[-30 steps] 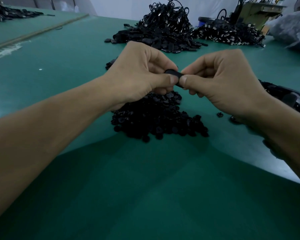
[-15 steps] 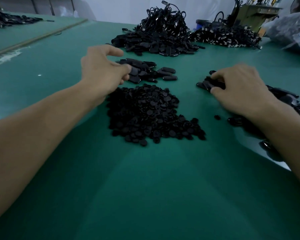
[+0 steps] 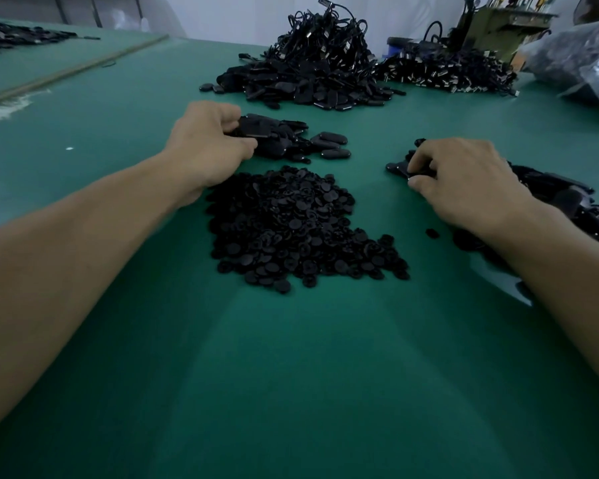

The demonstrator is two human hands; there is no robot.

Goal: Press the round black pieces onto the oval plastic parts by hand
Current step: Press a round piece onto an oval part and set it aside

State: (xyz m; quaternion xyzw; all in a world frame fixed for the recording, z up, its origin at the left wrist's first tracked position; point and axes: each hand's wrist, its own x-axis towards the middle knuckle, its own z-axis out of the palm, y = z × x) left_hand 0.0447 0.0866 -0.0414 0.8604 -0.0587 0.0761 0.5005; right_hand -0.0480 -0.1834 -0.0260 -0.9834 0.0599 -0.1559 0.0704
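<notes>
Noted left hand (image 3: 204, 146) now among oval parts (image 3: 325, 143), upper centre-left, fingers curled round one — earlier above them. Found right hand (image 3: 464, 181) unmoved mid-right, pinching black part (image 3: 396, 167); round black pieces (image 3: 291, 229) heaped centre.

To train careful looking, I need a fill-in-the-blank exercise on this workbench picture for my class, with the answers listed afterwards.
1. The table has a ___ top.
2. The heap of round pieces lies ___ the two forearms.
3. One stray piece lies on the table beside the ___ wrist.
4. The left hand grips a black part from the small pile, whose parts are ___ in shape.

Answers: green; between; right; oval.
</notes>
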